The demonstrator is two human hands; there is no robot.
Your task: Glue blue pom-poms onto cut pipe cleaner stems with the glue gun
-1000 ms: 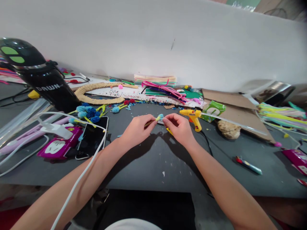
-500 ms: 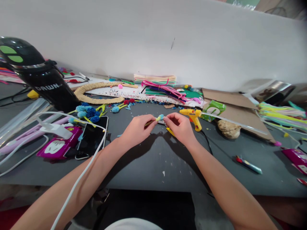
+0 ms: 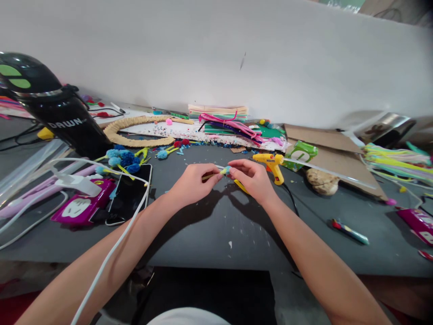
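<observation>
My left hand (image 3: 196, 183) pinches the stem of a small fuzzy pipe-cleaner piece (image 3: 224, 171), pale yellow with a light blue tip. From the other side my right hand (image 3: 252, 180) closes its thumb and fingers on the blue end, partly hiding it. Beneath the right hand lies a yellow-handled tool (image 3: 241, 186); most of it is covered. Just right of that hand stands a yellow glue gun (image 3: 273, 164) with a clear glue stick (image 3: 331, 173) sticking out behind.
Finished-looking blue pom-pom stems (image 3: 126, 159) rest by a phone (image 3: 130, 194) at left. A black bottle (image 3: 74, 122) rises behind them. A white cable (image 3: 111, 253) crosses my left forearm. Cardboard (image 3: 352, 167), a pale stone-like lump (image 3: 323, 182) and a pen-like tool (image 3: 350, 232) lie at right.
The right fingers have moved slightly left and now cover more of the blue tip. The piece sits a little lower. Everything on the table stays put.
</observation>
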